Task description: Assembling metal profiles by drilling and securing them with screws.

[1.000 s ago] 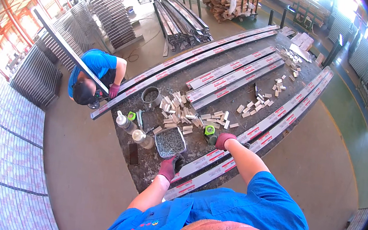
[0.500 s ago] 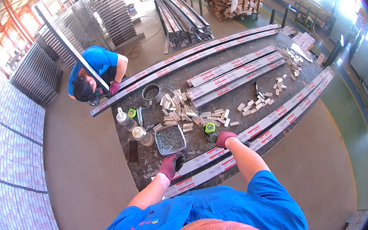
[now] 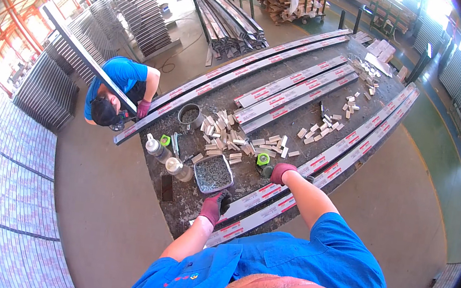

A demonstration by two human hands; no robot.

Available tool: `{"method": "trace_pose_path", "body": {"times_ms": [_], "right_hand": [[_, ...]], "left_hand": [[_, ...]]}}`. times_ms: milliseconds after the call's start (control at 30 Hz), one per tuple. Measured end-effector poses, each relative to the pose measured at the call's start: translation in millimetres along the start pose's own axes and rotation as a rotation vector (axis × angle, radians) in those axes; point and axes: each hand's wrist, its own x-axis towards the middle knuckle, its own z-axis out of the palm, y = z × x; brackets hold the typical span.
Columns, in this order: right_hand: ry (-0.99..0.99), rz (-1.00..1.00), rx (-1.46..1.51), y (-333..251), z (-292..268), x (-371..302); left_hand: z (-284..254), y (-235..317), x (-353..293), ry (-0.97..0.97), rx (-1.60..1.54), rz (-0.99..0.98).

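Observation:
My left hand (image 3: 213,207), in a maroon glove with dark fingertips, is curled at the near rim of a square tub (image 3: 213,175) of small grey screws or similar fasteners. Whatever its fingers hold is hidden. My right hand (image 3: 282,174), gloved alike, is closed at a green-and-black tool (image 3: 264,163) whose exact kind I cannot make out. Two long metal profiles (image 3: 329,161) with red-printed film run beneath my hands along the table's near side. Small pale blocks (image 3: 224,132) lie in a loose heap beyond the tub.
Two white-topped bottles (image 3: 179,169), a phone-like dark slab (image 3: 167,188) and a metal cup (image 3: 189,115) stand or lie at left. Shorter profiles (image 3: 294,97) rest mid-table. Across it, a co-worker (image 3: 120,84) in blue bends beside a raised bar (image 3: 88,57). Stacked profiles (image 3: 16,198) fill the left.

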Motion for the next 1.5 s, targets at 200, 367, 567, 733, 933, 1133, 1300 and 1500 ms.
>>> {"method": "trace_pose_path", "body": {"times_ms": [200, 367, 567, 733, 933, 1133, 1300, 1500], "right_hand": [[-0.055, 0.012, 0.037, -6, -10, -8], [-0.116, 0.048, 0.061, -5, -10, -5], [-0.08, 0.035, 0.044, -5, -9, -7], [-0.077, 0.031, 0.059, -8, -15, -17], [-0.048, 0.033, 0.051, -5, -7, -7], [-0.026, 0.007, 0.022, -8, -12, -15], [-0.02, 0.032, 0.057, -3, -8, -10], [-0.051, 0.034, 0.06, -8, -15, -12]], "left_hand": [[0, -1, -5, 0.014, 0.047, 0.002], [-1, 0, -4, -0.019, 0.026, -0.022], [6, 4, -12, 0.011, 0.028, -0.019], [8, 5, -15, 0.035, 0.037, -0.037], [6, 0, -12, 0.011, -0.027, -0.015], [4, 4, -12, -0.003, 0.02, -0.01], [7, 5, -15, -0.011, 0.057, -0.002], [4, 2, -15, 0.003, 0.053, -0.024]]}}
